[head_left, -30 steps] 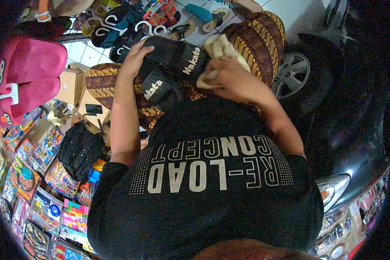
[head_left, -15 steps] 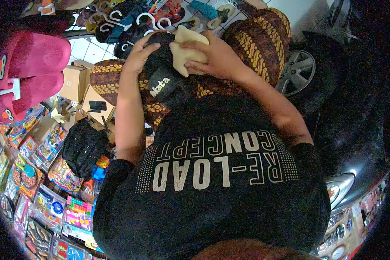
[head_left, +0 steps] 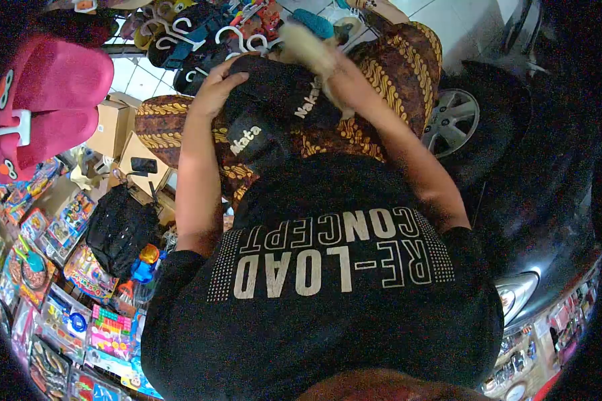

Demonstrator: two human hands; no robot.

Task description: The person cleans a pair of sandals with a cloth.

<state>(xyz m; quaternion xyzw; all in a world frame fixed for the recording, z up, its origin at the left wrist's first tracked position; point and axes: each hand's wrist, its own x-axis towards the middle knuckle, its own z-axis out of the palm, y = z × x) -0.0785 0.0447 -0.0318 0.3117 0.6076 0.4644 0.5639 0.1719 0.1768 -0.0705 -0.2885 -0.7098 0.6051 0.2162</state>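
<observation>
Shoe stall, left hand (head_left: 217, 83) holding "Nakata" sandals (head_left: 274, 110), "RE-LOAD CONCEPT" shirt (head_left: 328, 294)

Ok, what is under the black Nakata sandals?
Brown batik fabric shows around the sandals; the patch directly beneath is covered. Left hand holds them; right hand presses a cream cloth on top.

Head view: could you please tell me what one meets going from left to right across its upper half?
Pink slippers, cardboard box, left hand, black sandals, right hand holding a cloth, car wheel.
</observation>
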